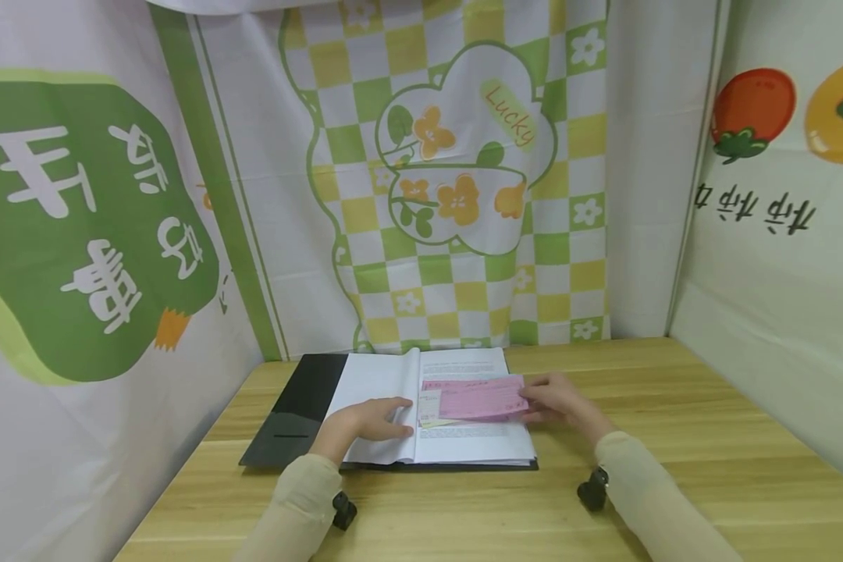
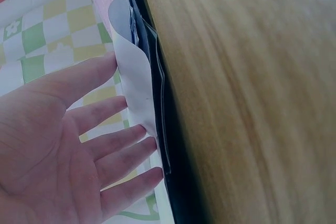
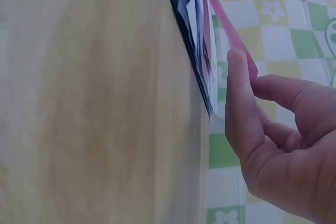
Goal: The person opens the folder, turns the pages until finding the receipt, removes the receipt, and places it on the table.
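Observation:
A black folder [image 1: 281, 437] lies spread on the wooden table, with white printed pages [image 1: 474, 449] inside. On the right-hand page rest a pink printed slip [image 1: 481, 396] and a paler slip [image 1: 429, 407] beside it. My right hand [image 1: 558, 400] pinches the right edge of the pink slip between thumb and fingers; the right wrist view shows that edge lifted off the pages. My left hand [image 1: 372, 421], fingers spread and nearly straight, rests at the folder's middle fold. Its fingertips touch a curved white page [image 2: 134, 69] in the left wrist view.
The wooden table [image 1: 674, 437] extends around the folder. Behind it hangs a checked green and yellow curtain [image 1: 457, 289]. White printed cloth walls [image 1: 204, 437] stand at both sides. Each wrist carries a small black camera [image 1: 593, 490].

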Action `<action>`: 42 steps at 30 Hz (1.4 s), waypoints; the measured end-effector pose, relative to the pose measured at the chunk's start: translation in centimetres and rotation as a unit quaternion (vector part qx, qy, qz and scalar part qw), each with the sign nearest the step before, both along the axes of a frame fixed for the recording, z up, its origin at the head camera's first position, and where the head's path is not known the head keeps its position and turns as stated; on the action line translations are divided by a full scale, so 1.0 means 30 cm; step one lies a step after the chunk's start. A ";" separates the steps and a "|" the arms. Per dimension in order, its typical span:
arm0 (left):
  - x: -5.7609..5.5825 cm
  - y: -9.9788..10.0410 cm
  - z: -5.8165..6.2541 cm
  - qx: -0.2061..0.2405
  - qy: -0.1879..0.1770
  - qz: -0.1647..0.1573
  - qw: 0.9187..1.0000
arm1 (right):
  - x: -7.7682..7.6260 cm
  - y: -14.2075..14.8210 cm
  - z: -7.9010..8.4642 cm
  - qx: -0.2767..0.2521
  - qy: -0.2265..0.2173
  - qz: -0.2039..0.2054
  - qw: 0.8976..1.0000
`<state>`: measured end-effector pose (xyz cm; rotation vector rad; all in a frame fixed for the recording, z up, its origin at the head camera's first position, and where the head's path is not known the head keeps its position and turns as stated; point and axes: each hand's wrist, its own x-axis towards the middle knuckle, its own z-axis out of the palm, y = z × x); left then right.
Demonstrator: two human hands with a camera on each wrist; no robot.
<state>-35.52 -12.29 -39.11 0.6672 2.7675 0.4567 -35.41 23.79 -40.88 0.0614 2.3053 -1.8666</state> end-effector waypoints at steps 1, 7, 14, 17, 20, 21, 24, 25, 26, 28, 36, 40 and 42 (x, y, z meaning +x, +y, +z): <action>-0.001 0.000 -0.001 0.000 0.001 0.000 1.000 | -0.001 0.007 0.001 -0.007 0.003 0.003 1.000; -0.002 -0.002 -0.004 0.004 0.003 0.002 1.000 | -0.002 0.038 0.029 -0.053 0.012 0.018 0.998; 0.000 -0.009 0.012 -0.009 0.002 0.009 1.000 | -0.007 0.059 0.052 -0.076 0.012 0.022 0.997; 0.005 -0.009 0.023 -0.017 0.005 0.018 1.000 | -0.009 0.064 0.058 -0.076 0.018 0.022 0.997; 0.006 -0.007 0.028 -0.020 0.009 0.023 1.000 | -0.009 0.069 0.064 -0.085 0.022 0.024 0.996; 0.007 -0.006 0.029 -0.019 0.009 0.024 0.999 | -0.008 0.071 0.066 -0.088 0.025 0.026 0.995; 0.009 -0.003 0.029 -0.017 0.009 0.025 1.000 | -0.005 0.076 0.073 -0.094 0.028 0.029 0.995; 0.010 -0.003 0.028 -0.015 0.009 0.026 1.000 | -0.003 0.079 0.075 -0.091 0.032 0.033 0.995; 0.011 -0.002 0.028 -0.013 0.009 0.026 1.000 | -0.002 0.082 0.078 -0.088 0.035 0.034 0.995; 0.011 0.000 0.025 -0.013 0.009 0.026 1.000 | 0.001 0.091 0.086 -0.076 0.041 0.031 0.996; 0.014 0.002 0.023 -0.017 0.008 0.032 0.999 | 0.007 0.178 0.130 -0.033 0.058 0.041 0.997; 0.020 0.003 0.027 -0.015 0.006 0.032 0.999 | 0.004 0.248 0.140 -0.029 0.061 0.040 0.997; 0.019 0.002 0.026 -0.017 0.006 0.032 0.999 | 0.003 0.283 0.141 -0.030 0.062 0.036 0.997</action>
